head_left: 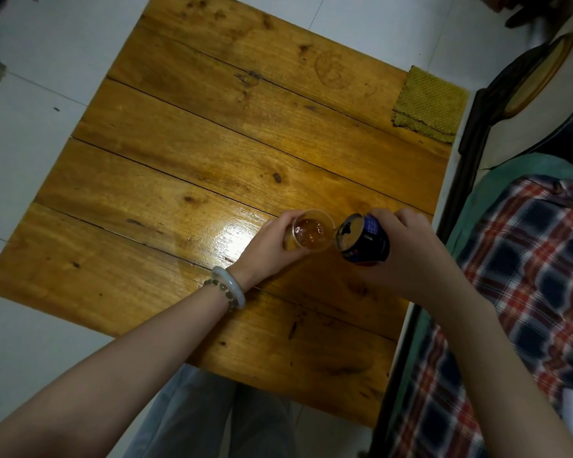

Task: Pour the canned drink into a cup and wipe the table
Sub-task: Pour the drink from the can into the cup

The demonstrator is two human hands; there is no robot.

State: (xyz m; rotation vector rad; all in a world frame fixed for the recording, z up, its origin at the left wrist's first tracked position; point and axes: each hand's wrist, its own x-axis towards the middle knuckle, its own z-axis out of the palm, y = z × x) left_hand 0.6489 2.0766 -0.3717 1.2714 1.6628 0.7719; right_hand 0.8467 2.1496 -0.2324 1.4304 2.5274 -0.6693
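Seated at a low wooden table (212,143), pale trousers (212,411) showing under its near edge, a person reaches both forearms forward to pour. A pale bangle and a string of dark beads (229,287) ring the left wrist. The left hand (272,247) steadies a clear plastic cup (313,231) near the table's right side, fingers curled round its wall. The right hand (407,249) wraps the dark blue can (366,241) from behind, fingers closed round its body, and tips it so the opened top faces the cup's rim, just beside it or touching; no stream can be made out between them.

The pouring step looks to be in hand and well along: amber drink with bubbles on its surface fills a good part of the cup. The next move calls for righting the can without a drip, setting it down, then reaching for a cloth.

That cloth (427,105) — a folded olive-yellow rag with a woven texture — lies at the far right corner, well apart from the hands. Near it, faint ring-shaped marks (333,71) show on the boards, likely what the wiping is for.

The can carries small white and red markings near its lower edge, too blurred to read; no brand can be told. Plaid fabric (526,259) lies to the right, and white floor tiles (30,143) surround the table.
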